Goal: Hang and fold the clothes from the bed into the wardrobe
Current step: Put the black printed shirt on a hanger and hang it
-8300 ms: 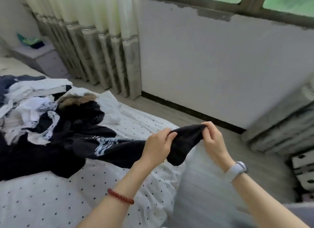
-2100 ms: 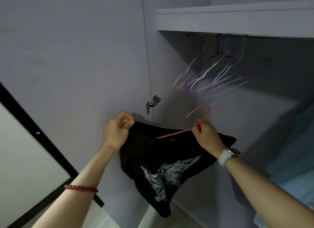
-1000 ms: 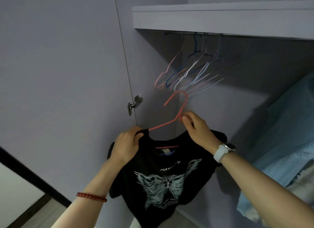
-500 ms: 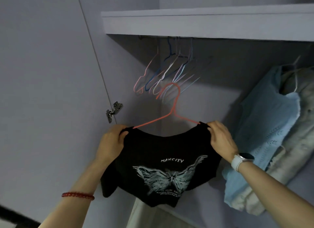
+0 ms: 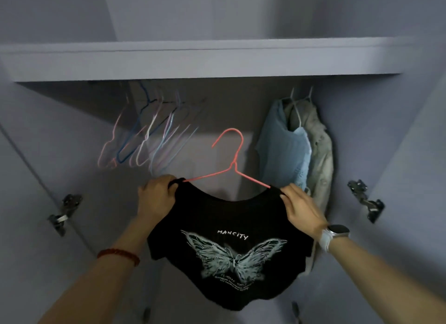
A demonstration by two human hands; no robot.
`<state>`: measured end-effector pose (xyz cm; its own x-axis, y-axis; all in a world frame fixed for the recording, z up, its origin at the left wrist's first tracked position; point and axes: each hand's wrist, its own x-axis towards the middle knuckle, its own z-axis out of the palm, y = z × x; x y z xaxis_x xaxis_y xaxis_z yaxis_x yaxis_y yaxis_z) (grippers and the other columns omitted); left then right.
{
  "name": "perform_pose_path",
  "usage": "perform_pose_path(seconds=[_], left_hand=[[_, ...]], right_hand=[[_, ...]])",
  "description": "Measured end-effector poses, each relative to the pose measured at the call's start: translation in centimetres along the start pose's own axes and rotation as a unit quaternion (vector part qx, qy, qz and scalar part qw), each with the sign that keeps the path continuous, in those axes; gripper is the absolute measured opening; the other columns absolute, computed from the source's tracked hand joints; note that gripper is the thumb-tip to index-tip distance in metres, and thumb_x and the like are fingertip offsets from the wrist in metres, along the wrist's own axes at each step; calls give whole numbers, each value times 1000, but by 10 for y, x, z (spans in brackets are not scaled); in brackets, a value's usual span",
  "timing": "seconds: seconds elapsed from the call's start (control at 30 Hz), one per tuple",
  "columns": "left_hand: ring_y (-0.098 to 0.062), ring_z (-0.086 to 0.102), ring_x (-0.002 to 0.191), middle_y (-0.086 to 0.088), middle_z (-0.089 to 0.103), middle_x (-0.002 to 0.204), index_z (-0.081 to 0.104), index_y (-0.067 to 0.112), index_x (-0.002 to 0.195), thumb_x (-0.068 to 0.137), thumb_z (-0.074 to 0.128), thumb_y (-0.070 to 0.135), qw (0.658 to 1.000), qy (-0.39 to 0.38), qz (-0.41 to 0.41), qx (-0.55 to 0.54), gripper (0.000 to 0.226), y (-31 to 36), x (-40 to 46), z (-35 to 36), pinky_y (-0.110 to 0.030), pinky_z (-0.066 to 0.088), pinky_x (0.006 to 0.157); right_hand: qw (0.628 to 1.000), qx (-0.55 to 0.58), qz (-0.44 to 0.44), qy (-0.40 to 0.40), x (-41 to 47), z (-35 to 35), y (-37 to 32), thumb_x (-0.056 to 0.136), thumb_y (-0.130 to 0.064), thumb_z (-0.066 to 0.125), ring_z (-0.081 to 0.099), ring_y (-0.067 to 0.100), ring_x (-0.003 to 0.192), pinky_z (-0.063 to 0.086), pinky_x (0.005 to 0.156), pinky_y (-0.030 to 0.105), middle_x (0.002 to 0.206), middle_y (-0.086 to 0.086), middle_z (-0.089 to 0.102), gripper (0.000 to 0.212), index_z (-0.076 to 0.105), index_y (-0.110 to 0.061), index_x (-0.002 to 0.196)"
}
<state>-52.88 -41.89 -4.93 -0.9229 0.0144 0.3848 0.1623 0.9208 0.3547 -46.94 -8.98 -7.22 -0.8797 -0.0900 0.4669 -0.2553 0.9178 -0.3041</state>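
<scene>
A black T-shirt [image 5: 231, 229] with a pale butterfly print hangs on a pink wire hanger [image 5: 233, 164] in front of the open wardrobe. My left hand [image 5: 156, 195] grips the shirt's left shoulder over the hanger end. My right hand [image 5: 301, 208] grips the right shoulder the same way. The hanger's hook points up and is free, well below the shelf [image 5: 205, 60]. The rail under the shelf is hidden in shadow.
Several bare wire hangers [image 5: 147, 140] dangle at the left under the shelf. A light blue garment [image 5: 284, 154] and a pale grey one [image 5: 321, 154] hang at the right. Door hinges [image 5: 62, 212] sit on both side walls of the wardrobe.
My view has swung right and now faces the wardrobe's middle. The shirt on its hanger has moved right with both hands, which keep their hold on the shoulders.
</scene>
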Motion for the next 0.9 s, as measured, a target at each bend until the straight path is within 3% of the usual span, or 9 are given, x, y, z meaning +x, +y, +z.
perform_pose_path(seconds=[0.13,0.23,0.43,0.5,0.57,0.67,0.77,0.9], left_hand=[[-35,48,116,-14,53,122,55,12,123,86,48,25,997,-3,77,-25,40,30,22,-2,-47,35,97],[-34,39,122,-14,46,130,47,12,132,89,50,17,994,30,109,-6,43,56,34,-15,-45,29,99],[-41,48,111,-23,52,125,56,4,118,70,65,2,953,184,239,14,49,112,55,-45,-51,41,83],[-40,45,117,-23,49,131,55,6,122,66,66,4,934,228,273,33,57,128,67,-53,-52,40,87],[-40,36,127,-22,40,141,50,10,131,66,65,8,917,258,297,68,67,140,81,-57,-54,33,97],[-43,20,137,-20,26,151,34,18,144,67,70,17,906,279,295,117,84,150,103,-50,-61,14,109],[-43,5,140,-19,13,155,15,23,148,71,71,30,900,301,279,145,96,155,117,-40,-61,-1,109],[-42,-3,140,-14,0,155,0,25,148,74,67,39,886,340,274,155,101,154,129,-29,-61,-5,108]], right_hand=[[992,4,121,35,-17,-19,-12,95,-12,43,59,35,90,45,75,39,96,15,58,21,60,-1,98],[977,14,209,49,-14,-28,-26,95,-10,43,56,38,97,44,80,40,105,19,56,21,58,1,104],[948,25,305,90,36,-39,-48,94,-10,41,54,39,104,42,80,36,114,24,56,24,57,5,105],[942,43,312,113,59,-39,-49,92,-8,41,53,38,111,44,86,36,122,22,55,28,55,4,114],[937,71,310,147,81,-40,-46,89,-6,42,51,35,118,42,95,34,126,18,56,35,54,1,121],[925,69,338,160,111,-37,-35,89,-3,41,57,37,107,46,84,33,115,21,60,26,57,4,108],[913,72,368,159,140,-30,-23,92,-5,40,57,37,106,46,80,34,117,24,58,27,57,7,110],[917,89,362,140,171,-14,-2,94,-7,43,56,38,109,45,81,33,119,26,57,28,57,8,112]])
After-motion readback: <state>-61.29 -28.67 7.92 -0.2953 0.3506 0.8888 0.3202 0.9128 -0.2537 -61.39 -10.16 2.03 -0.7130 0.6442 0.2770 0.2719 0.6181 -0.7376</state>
